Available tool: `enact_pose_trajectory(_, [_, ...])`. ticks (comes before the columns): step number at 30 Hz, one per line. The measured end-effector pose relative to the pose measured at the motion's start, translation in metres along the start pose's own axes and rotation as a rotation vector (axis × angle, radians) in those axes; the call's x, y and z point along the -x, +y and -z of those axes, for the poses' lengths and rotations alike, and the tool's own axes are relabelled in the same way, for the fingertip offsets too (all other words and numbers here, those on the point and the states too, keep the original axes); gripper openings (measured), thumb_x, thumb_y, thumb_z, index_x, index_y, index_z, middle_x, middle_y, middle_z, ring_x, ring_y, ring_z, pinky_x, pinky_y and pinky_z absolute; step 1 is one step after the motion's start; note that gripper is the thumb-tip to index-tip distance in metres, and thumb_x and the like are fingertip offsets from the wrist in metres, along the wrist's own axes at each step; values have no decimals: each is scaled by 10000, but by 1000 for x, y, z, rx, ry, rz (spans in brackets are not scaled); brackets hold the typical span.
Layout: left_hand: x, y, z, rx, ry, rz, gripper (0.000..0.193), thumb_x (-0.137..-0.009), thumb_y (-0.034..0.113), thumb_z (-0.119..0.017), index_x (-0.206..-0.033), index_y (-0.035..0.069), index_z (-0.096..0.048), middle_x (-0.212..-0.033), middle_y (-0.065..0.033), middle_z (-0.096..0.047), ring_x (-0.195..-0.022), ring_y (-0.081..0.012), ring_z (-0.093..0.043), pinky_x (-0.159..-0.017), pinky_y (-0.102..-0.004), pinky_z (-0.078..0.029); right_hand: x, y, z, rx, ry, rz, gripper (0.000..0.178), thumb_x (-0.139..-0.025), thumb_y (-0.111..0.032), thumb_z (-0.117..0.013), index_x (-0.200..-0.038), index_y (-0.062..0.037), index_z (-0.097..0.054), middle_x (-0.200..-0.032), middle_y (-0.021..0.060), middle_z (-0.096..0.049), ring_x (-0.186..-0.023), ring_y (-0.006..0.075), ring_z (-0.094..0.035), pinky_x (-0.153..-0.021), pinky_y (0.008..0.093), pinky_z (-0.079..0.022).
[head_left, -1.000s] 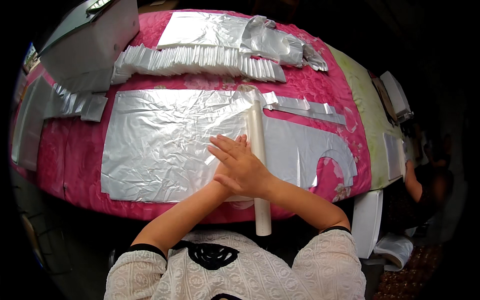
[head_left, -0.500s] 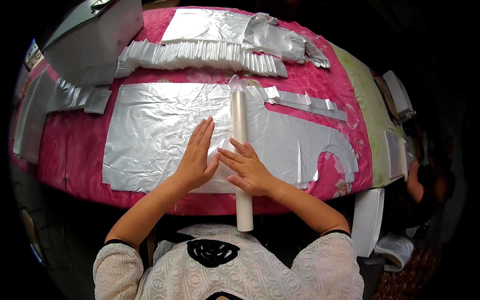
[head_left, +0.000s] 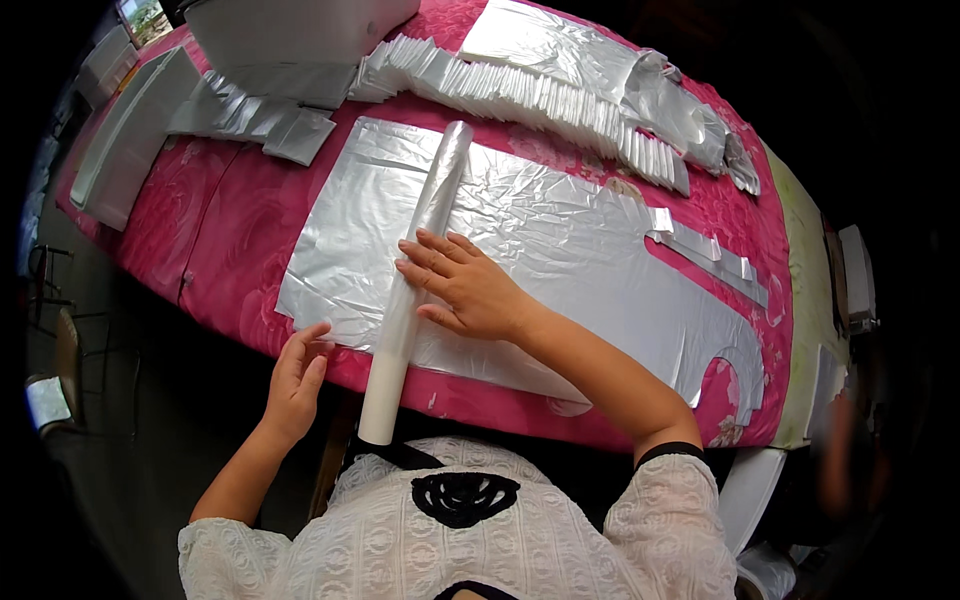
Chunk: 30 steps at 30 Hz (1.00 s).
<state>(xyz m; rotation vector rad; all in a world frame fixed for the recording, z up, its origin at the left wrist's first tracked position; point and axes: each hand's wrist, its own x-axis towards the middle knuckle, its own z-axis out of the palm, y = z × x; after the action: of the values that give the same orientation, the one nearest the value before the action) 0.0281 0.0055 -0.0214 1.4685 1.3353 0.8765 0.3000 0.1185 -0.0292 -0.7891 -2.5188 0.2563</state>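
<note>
"Since so much beyond it is dark, what can you make out of the desk [head_left: 160, 228]?"

"Pink flowered cloth [head_left: 245, 225] covers it, with pale green cloth [head_left: 808, 340] at the right end. Off to the left stands a chair [head_left: 67, 365]."

"And containers?"

"A white bin [head_left: 300, 35] at the far side, and a pale box [head_left: 130, 145] at the left end. I can't tell what either holds. Folded silvery pieces [head_left: 300, 136] lie near both, and a row of silvery packets [head_left: 530, 100] runs rightward from the bin."

"Where's the roll [head_left: 442, 180]?"

"Slantwise across the silvery sheet [head_left: 570, 260], its lower end jutting past the desk's near edge. The right hand [head_left: 468, 290] rests on it, fingers spread, not wrapped around. The left hand [head_left: 293, 385] is apart from it, near that edge, fingers loosely extended."
</note>
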Motion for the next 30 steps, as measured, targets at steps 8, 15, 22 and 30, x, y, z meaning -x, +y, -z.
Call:
enact_pose_trajectory(8, [15,-5,-6,-440,117,65,686,-728,164,-734,-1263,-32,-353,-1104,-152,-481,-960,-205,-511,-828,-312,-446,-108,-36,-67,-83,-90,-153,460,-848,-288,-527,-1239,-46,-507,-1311,132,-476,-1310,296,-320,-1105,461,-149])
enact_pose_trajectory(15, [19,-10,-8,215,37,241,664,-683,59,-760,-1242,-11,-408,-1095,-93,-557,-981,-169,-562,-862,-301,-457,-103,-61,-97,-335,521,-632,715,-815,-143,-519,-1414,10,-160,-1422,270,-238,-1378,369,-99,-1119,434,-102])
enact_pose_trajectory(22, [15,31,-13,948,-552,337,807,-704,386,-728,-1288,-51,-384,-1085,-156,-588,-883,-194,-625,-782,-329,-527,-71,-66,7,-1924,622,-644,694,-790,-247,-661,-1292,24,-266,-1022,135,-517,-891,184,-548,-813,320,-482])
enact_pose_trajectory(30, [-14,58,-69,510,-613,378,502,-712,239,-749,-1081,5,-503,-788,-57,-569,-713,-145,-591,-641,-301,-505,-27,-54,62,-1533,745,-794,639,-738,-192,-689,-1223,22,-332,-895,91,-532,-785,144,-562,-724,299,-506])
